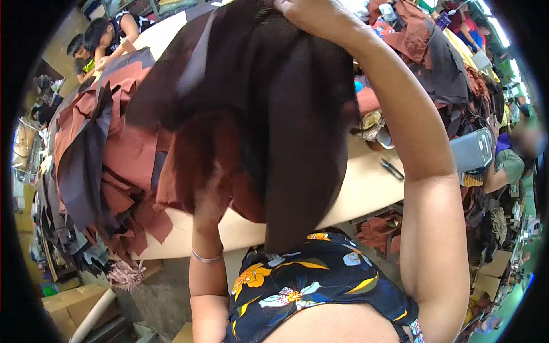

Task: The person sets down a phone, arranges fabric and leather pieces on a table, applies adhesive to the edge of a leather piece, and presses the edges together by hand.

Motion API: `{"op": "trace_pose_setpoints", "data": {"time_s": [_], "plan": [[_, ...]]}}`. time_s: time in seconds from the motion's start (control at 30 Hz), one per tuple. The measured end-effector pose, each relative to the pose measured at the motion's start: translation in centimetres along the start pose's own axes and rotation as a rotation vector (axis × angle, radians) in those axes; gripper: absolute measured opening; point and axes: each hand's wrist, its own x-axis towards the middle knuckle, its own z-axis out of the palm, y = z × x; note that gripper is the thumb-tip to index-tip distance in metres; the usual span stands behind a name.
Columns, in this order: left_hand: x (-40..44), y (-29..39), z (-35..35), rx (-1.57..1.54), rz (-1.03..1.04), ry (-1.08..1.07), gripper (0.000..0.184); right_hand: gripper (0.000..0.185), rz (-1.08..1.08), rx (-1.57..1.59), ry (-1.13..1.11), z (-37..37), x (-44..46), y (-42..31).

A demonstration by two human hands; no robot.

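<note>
A large dark brown sheet of leather hangs raised in front of me, its lower end falling towards my floral top. At the top of the view my right hand grips its upper edge, fingers closed and partly cut off by the frame. My left hand, a bracelet on its wrist, is low beside the sheet's left part, against reddish-brown leather. Motion blurs the left fingers, and the dark sheet partly covers them, so their grip cannot be made out.
Reddish-brown and dark leather pieces are heaped at the left of the pale table. A black pen-like tool lies at the right, near a grey plastic bin. More leather is piled behind. Other people work nearby.
</note>
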Motion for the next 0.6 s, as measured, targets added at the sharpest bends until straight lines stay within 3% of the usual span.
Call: {"op": "trace_pose_setpoints", "data": {"time_s": [0.03,0.07,0.13,0.17,0.2,0.23,0.27,0.3,0.33,0.4,0.5,0.53,0.6], "plan": [[0.3,-0.5,-0.7,-0.100,-0.042,-0.003,0.036,0.050,-0.106,-0.089,0.136,1.2,-1.0,0.7],[0.7,-1.0,-1.6,-0.260,-0.109,-0.028,0.033,0.047,0.041,0.007,0.076,1.7,-2.1,0.0],[0.9,-1.6,-3.1,-1.090,-0.353,-0.109,0.033,0.043,0.320,0.179,-0.040,1.4,-4.2,-1.5],[0.8,-2.0,-3.9,-1.442,-0.362,-0.196,0.036,0.041,0.458,0.263,-0.099,1.2,-5.2,-1.6],[1.0,-2.5,-4.6,-1.796,-0.355,-0.286,0.038,0.057,0.410,0.174,-0.180,2.8,-8.6,1.1],[0.1,-3.3,-5.4,-1.688,-0.502,0.012,0.040,0.058,0.552,0.271,-0.253,1.6,-10.2,-1.7],[-1.9,-4.7,-6.6,-1.550,-0.642,0.302,0.042,0.059,0.510,0.436,-0.137,2.9,-13.8,-1.5],[-4.1,-7.6,-8.3,-1.643,-0.483,0.108,0.044,0.061,0.568,0.500,-0.162,3.3,-17.0,-2.0],[-5.3,-6.0,-8.6,-1.348,-0.625,0.319,0.045,0.064,0.621,0.486,-0.223,3.3,-20.0,-2.7],[-7.4,-6.0,-9.1,-1.170,-0.608,0.352,0.045,0.067,0.782,0.405,-0.228,3.4,-25.1,-4.8],[-8.7,-2.4,-6.5,-0.695,-0.639,0.598,0.052,0.068,1.095,0.481,-0.192,3.8,-30.2,-7.7],[-9.2,-2.0,-6.0,-0.672,-0.663,0.500,0.048,0.069,1.170,0.496,-0.183,4.1,-30.7,-8.4],[-10.0,-1.8,-5.0,-0.631,-0.703,0.301,0.041,0.071,1.055,0.397,-0.188,4.9,-31.0,-8.8]]}}
